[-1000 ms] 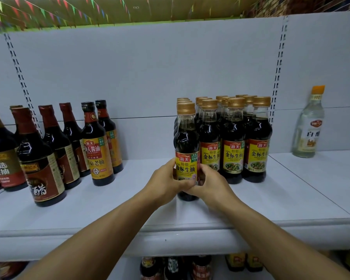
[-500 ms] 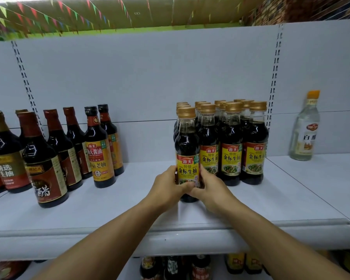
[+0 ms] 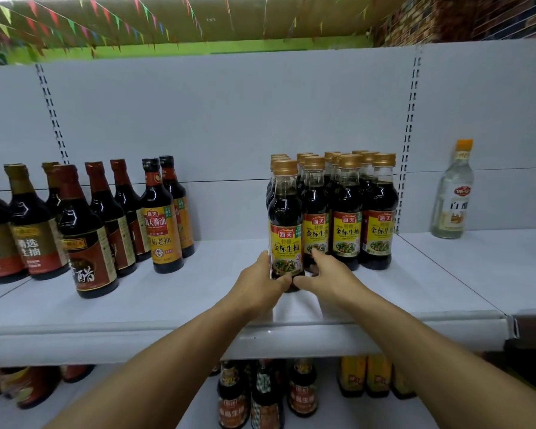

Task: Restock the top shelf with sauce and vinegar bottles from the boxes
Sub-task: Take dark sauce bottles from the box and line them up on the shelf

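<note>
A dark soy sauce bottle (image 3: 286,212) with a gold cap and yellow label stands on the white top shelf (image 3: 198,292), at the front left of a block of several like bottles (image 3: 347,212). My left hand (image 3: 260,278) grips its base from the left, thumb across the front. My right hand (image 3: 325,274) holds it from the right, fingers reaching behind it toward the neighbouring bottle. The bottle is upright and its bottom is hidden by my thumbs.
Red-capped and black-capped sauce and vinegar bottles (image 3: 164,218) fill the shelf's left part. A single clear white vinegar bottle (image 3: 454,193) stands at the right. A lower shelf holds more bottles (image 3: 266,394). Bare shelf lies between the groups.
The bottle in both hands has slid slightly back toward the group. The camera view has tilted a little, lowering the shelf in the frame.
</note>
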Available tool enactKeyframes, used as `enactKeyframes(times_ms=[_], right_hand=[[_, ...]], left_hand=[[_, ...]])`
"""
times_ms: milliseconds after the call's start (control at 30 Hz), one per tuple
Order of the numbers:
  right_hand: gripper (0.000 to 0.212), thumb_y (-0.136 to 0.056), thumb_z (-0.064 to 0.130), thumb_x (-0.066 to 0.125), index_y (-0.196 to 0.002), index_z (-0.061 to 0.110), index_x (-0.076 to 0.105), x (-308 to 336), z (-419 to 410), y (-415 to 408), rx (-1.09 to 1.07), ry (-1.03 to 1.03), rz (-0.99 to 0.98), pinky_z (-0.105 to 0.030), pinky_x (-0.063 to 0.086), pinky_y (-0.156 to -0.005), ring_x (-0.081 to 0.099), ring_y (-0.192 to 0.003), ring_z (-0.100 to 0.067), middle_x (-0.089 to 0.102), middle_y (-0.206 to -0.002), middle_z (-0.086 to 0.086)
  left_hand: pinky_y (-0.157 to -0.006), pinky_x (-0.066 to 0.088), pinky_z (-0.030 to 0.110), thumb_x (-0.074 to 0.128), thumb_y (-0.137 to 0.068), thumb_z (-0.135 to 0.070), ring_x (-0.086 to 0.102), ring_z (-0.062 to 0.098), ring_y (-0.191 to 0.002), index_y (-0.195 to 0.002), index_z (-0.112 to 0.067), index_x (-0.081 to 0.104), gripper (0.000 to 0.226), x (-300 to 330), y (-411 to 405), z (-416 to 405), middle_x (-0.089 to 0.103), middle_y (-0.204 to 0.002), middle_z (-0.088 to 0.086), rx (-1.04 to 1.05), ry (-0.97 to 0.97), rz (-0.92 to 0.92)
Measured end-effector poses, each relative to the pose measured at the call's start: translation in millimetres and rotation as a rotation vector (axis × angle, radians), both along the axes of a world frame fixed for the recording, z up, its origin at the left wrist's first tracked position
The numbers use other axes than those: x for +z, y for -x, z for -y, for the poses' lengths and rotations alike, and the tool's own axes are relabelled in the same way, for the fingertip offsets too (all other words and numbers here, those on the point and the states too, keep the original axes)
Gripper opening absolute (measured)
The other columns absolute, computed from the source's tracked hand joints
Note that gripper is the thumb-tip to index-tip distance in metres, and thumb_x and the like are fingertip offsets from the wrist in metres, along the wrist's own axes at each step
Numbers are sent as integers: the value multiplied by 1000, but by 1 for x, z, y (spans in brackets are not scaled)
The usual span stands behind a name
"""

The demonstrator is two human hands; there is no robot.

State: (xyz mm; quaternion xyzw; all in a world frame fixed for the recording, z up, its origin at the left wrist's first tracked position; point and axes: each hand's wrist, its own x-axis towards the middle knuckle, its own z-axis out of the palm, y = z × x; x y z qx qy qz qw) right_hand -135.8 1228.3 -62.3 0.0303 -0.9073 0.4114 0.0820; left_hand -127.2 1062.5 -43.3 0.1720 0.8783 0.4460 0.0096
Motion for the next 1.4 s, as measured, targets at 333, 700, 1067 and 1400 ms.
enactKeyframes(times_ms=[333, 700, 1067, 1400], right_hand=[[50, -95, 24, 57, -143, 23, 44, 16, 29, -80, -45, -62, -70, -33, 43, -96, 52, -123, -22, 55, -137, 0], [55, -98, 30, 53, -150, 18, 38, -7, 67, -150, -66, -174, -139, -36, 38, -111, 42, -137, -19, 43, -151, -4], [27, -96, 21, 56, -119, 27, 69, -59, 80, -188, 142, -145, -151, -30, 54, -89, 63, -100, -2, 71, -109, 11], [23, -97, 23, 57, -114, 23, 72, -132, 65, -178, 257, -203, 70, -35, 54, -87, 64, -98, -8, 73, -109, 5]], left_hand=[[-94, 33, 19, 49, -100, -30, 45, 14, -132, -150, -29, 29, 54, -9, -58, 15, 45, -148, -4, -91, 74, -121], [-115, 35, 38, 49, -100, -35, 38, 16, -140, -154, -20, 26, 61, -41, -122, 55, 37, -155, 2, -115, 34, -109], [-100, 51, 38, 53, -96, -31, 60, 5, -114, -135, -29, 52, 39, -94, -156, 78, 65, -125, -10, -190, -1, -36], [-93, 52, 46, 53, -97, -29, 65, 15, -104, -127, -24, 60, 30, -171, -169, 70, 71, -111, 1, -104, 12, 143]])
